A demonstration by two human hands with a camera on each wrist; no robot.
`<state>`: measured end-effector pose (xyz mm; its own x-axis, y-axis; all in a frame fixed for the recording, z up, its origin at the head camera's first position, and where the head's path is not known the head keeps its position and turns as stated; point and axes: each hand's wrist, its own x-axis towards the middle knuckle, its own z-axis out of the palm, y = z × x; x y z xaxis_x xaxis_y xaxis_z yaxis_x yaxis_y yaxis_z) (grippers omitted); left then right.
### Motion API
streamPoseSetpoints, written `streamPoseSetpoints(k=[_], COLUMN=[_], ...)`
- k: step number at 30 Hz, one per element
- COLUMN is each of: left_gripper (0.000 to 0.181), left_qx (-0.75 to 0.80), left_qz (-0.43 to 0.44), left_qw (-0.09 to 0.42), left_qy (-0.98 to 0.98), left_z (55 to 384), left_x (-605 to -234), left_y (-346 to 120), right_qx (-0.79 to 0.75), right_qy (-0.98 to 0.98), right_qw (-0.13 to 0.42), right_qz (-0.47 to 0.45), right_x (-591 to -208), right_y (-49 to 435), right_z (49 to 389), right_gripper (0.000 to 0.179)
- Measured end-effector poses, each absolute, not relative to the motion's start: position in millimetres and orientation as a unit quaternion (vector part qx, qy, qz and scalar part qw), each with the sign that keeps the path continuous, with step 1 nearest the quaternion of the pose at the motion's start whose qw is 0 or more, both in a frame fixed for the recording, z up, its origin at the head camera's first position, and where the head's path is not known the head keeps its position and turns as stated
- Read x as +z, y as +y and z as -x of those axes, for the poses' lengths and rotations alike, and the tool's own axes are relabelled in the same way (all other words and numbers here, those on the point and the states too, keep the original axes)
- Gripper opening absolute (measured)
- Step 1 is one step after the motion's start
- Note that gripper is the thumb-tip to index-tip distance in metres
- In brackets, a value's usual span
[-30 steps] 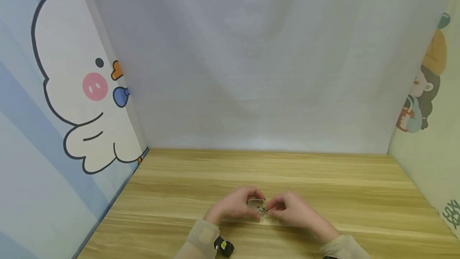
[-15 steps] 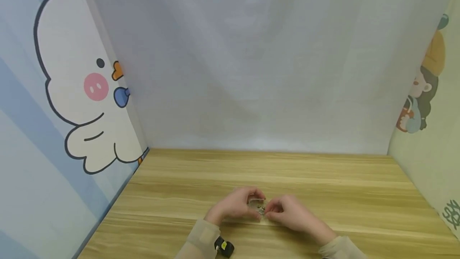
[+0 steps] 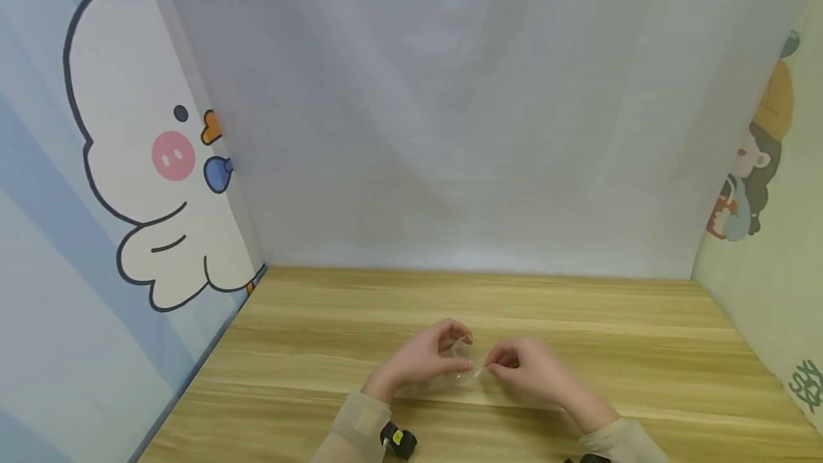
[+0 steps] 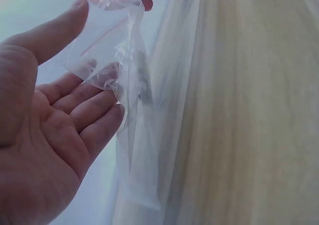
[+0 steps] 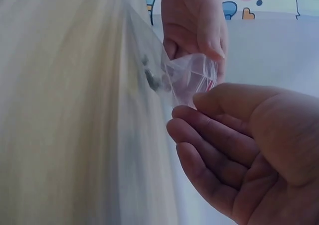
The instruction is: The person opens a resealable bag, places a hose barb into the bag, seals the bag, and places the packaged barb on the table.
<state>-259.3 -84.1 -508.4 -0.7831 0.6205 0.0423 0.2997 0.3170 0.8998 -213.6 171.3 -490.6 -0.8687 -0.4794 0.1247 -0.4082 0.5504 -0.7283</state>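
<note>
A clear zip bag [image 3: 461,350] is between the two hands over the table, a red line [image 4: 103,37] near its mouth. Small dark bits [image 4: 143,80] show through its lower part in both wrist views; their kind is unclear. My right hand [image 3: 539,374] pinches the bag's edge between thumb and fingertips. My left hand [image 3: 421,361] is around the bag's mouth, its thumb well apart from its fingers. The left fingers [image 4: 102,128] touch the plastic in the left wrist view, the film draped over their tips.
The wood-grain table [image 3: 321,306] extends beneath both arms. A black wrist camera [image 3: 398,440] sits on the left wrist. A pale curtain [image 3: 411,127] stands behind the table, and cartoon-printed panels flank it.
Earlier the dark bits showed between the hands in the head view; now the bag has turned up and they are hidden there. The left hand has risen slightly, and the right has shifted right.
</note>
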Motion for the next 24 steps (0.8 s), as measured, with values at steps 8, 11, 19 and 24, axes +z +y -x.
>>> streamPoseSetpoints(k=[8, 11, 19, 24], left_gripper=[0.058, 0.058, 0.051, 0.044], left_qx=[0.54, 0.54, 0.541, 0.532], left_qz=[-0.304, -0.308, -0.295, -0.276], left_qw=[0.156, 0.145, 0.114, 0.071], left_qy=[0.769, 0.77, 0.779, 0.797], left_z=[262, 263, 263, 262], left_x=[-505, -503, -505, -508], left_y=[-86, -86, -79, -75], right_qx=[-0.404, -0.402, -0.4, -0.404], right_qy=[0.872, 0.872, 0.872, 0.866], right_qw=[0.041, 0.036, 0.023, 0.046], right_qz=[0.274, 0.279, 0.281, 0.292], right_x=[-481, -480, -480, -480], right_y=[185, 188, 194, 193], right_z=[220, 220, 220, 216], right_gripper=[0.002, 0.003, 0.008, 0.012])
